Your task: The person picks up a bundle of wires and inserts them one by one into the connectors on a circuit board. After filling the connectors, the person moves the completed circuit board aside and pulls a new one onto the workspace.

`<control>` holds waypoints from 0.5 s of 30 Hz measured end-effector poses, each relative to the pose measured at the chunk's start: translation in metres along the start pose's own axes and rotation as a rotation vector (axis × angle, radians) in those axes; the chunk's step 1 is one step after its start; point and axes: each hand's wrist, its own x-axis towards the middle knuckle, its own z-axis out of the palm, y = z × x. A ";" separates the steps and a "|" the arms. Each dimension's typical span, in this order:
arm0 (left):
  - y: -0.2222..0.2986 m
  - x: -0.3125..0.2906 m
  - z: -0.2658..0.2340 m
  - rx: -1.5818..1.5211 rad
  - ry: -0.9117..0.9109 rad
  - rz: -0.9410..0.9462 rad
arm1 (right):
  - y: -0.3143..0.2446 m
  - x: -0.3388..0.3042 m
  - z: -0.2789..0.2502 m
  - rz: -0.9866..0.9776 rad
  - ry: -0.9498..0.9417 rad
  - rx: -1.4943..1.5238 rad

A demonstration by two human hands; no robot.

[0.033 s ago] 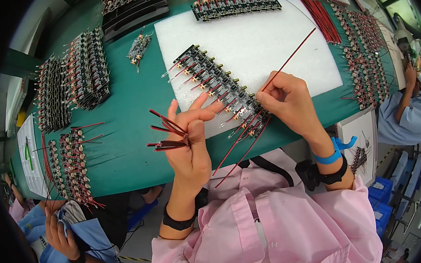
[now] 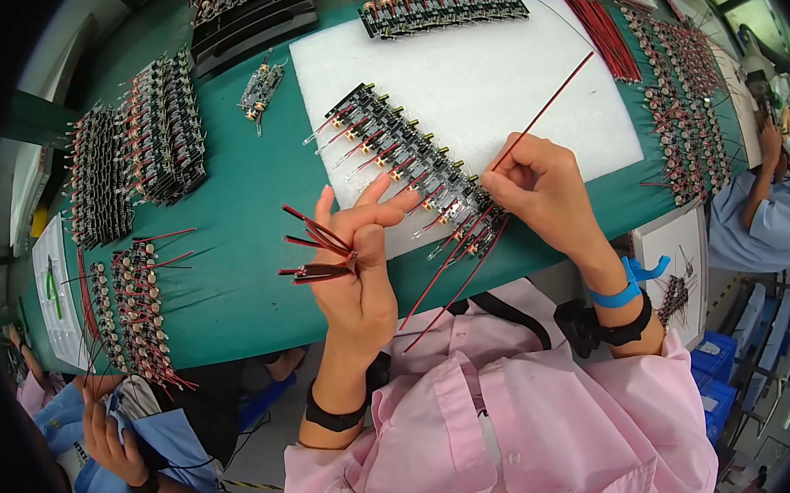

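Observation:
A bundle of red and black wires [image 2: 316, 272] is pinched between the thumb and palm of my left hand [image 2: 356, 258], whose other fingers stretch toward a slanting panel of small circuit boards [image 2: 407, 159]. My right hand [image 2: 537, 182] is closed at the panel's right edge, with its fingertips pinching a single red and black wire [image 2: 554, 98]. That wire slants up and to the right over a white foam sheet [image 2: 502, 79]. Below, a pair of red wires [image 2: 443, 280] runs from the panel's near end toward me. The pinched wire's lower tip is hidden by my fingers.
Another board panel [image 2: 442, 7] lies at the foam's far edge, beside a pile of red wires [image 2: 600, 35]. Stacked panels [image 2: 162, 125] and a loose board [image 2: 262, 86] sit at left on the green mat [image 2: 241, 275]. Wired parts [image 2: 683, 107] line the right; co-workers sit both sides.

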 end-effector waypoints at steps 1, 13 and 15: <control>0.000 0.000 0.000 -0.002 -0.003 0.001 | 0.000 0.000 0.001 0.001 -0.002 0.000; -0.003 -0.002 -0.001 -0.040 -0.024 -0.010 | -0.001 -0.001 0.003 -0.080 0.033 -0.035; -0.006 -0.004 -0.003 -0.061 -0.033 -0.004 | -0.001 -0.001 0.003 -0.084 0.050 -0.049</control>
